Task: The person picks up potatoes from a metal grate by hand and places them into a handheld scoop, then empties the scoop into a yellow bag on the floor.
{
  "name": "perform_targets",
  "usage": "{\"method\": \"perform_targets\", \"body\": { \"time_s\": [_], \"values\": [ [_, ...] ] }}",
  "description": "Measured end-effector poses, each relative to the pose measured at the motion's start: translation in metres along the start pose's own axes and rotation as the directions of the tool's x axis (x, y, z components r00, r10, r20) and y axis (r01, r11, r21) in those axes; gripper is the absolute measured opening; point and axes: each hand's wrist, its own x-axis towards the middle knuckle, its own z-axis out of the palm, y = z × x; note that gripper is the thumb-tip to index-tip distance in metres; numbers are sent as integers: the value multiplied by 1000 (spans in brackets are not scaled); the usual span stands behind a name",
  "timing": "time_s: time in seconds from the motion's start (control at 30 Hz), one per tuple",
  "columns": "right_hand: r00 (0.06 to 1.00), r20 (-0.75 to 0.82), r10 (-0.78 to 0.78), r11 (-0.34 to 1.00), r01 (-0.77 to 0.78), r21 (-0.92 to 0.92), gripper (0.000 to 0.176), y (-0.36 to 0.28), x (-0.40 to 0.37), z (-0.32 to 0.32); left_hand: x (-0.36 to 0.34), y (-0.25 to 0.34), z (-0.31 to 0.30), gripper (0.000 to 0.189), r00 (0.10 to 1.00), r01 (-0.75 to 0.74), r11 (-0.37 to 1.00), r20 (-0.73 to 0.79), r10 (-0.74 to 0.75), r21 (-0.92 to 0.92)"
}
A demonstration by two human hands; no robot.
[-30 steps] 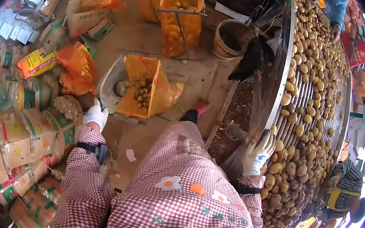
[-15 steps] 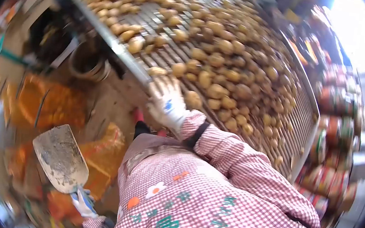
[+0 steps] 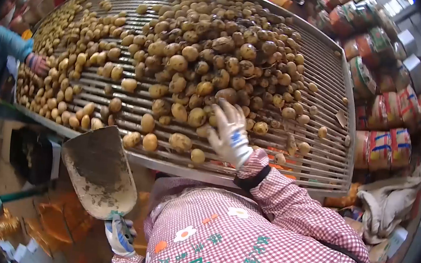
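A dirt-smeared scoop (image 3: 101,173) is in my left hand (image 3: 120,235), whose gloved fingers wrap its handle. The scoop's blade points up and away, its tip overlapping the near edge of the slatted metal table (image 3: 315,167) in view. Potatoes (image 3: 223,44) lie piled on the slats, many of them dirty. At the near side of the pile is my right hand (image 3: 232,134), in a white glove with a blue mark. Its fingers are spread against the potatoes, and it grips none of them.
Across the left end of the table, another person's blue sleeve (image 3: 10,46) and gloved hand (image 3: 37,64) reach over smaller potatoes. Filled sacks (image 3: 382,151) are stacked along the right. A black container (image 3: 31,155) and orange mesh bags (image 3: 57,220) are below the table's left side.
My view has swung toward the table. My right hand has moved from the table's near edge onto the potato pile. The scoop in my left hand has risen toward the table edge.
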Motion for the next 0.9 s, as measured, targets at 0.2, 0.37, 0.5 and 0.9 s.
{"method": "perform_targets", "body": {
  "time_s": [0.2,0.37,0.5,0.9],
  "values": [
    [936,-154,317,940,-287,187,70,36,3,21,57,54,24,41,984,-4,985,175,-27,175],
    [807,-242,538,838,-482,253,80,5,29,37,117,97,6,41,956,-19,971,289,-52,240],
    [715,-305,629,777,-582,240,93,-1,41,56,161,136,10,39,920,-16,913,364,-147,408],
    [471,-420,776,617,-427,661,88,-1,54,88,254,167,76,27,618,-144,829,704,-351,540]
  ]
}}
